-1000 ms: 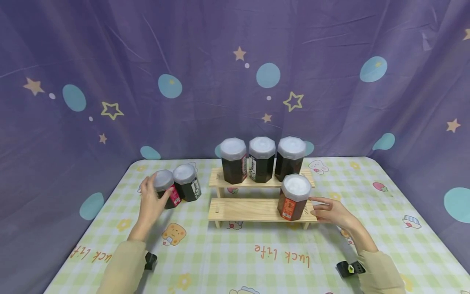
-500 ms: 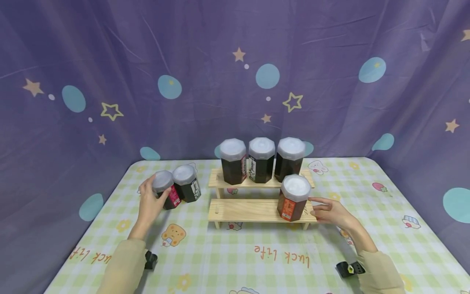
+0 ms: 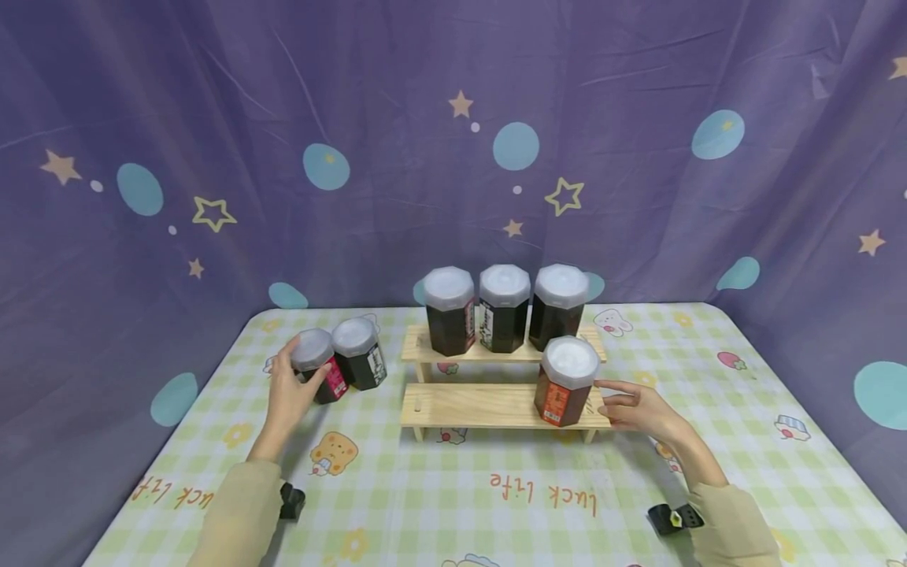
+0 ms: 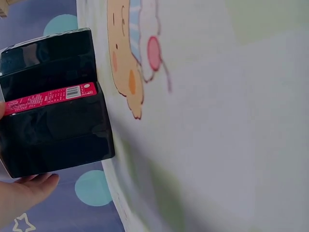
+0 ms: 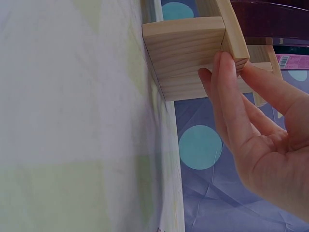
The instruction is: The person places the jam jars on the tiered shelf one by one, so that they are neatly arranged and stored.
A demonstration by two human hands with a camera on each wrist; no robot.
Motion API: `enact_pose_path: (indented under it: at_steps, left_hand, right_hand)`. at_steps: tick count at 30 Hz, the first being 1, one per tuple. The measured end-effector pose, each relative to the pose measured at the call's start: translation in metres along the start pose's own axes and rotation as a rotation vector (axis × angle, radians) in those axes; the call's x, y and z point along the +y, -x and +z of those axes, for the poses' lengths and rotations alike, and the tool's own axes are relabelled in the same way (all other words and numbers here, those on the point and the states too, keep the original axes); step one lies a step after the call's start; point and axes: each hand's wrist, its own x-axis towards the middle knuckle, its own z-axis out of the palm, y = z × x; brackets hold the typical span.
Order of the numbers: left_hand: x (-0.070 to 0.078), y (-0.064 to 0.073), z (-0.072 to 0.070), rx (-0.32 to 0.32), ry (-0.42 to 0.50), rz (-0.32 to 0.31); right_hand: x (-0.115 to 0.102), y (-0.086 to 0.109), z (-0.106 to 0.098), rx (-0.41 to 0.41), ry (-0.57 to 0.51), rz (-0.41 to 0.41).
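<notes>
My left hand (image 3: 286, 394) grips a dark eight-sided jar (image 3: 327, 383) with a pale lid and a pink label, tilted at the table's left. Its thumb lies along the front and its fingers go round the far side. A second dark jar (image 3: 364, 364) with a white label leans close beside it. My right hand (image 3: 641, 412) holds the right end of the lower board of a two-tier wooden shelf (image 3: 468, 405), fingertips pinching its corner in the right wrist view. An orange-labelled jar (image 3: 567, 386) stands on that board, right by these fingers.
On the upper board stand three more lidded jars: a left one (image 3: 450, 315), a middle one (image 3: 505, 311) and a right one (image 3: 557, 311). A green-checked cloth (image 3: 453, 504) covers the table. Behind it hangs a purple curtain (image 3: 397, 228).
The left hand and its jar shift very slightly left. The right hand, the shelf and the other jars keep their places.
</notes>
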Motion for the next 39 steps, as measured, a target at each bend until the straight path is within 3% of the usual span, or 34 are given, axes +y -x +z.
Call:
enact_pose_path:
  at_steps: [11, 24, 39]
  left_hand:
    - [-0.006, -0.006, -0.004, 0.006, 0.056, -0.094]
    - [-0.007, -0.006, -0.001, 0.110, -0.022, -0.063]
    - [-0.002, 0.010, -0.003, 0.201, -0.064, -0.012]
  right_hand:
    - [0.000, 0.000, 0.000, -0.005, -0.008, -0.003]
    - [0.000, 0.000, 0.000, -0.005, -0.010, -0.003]
    - [0.001, -0.001, -0.001, -0.008, -0.010, 0.000]
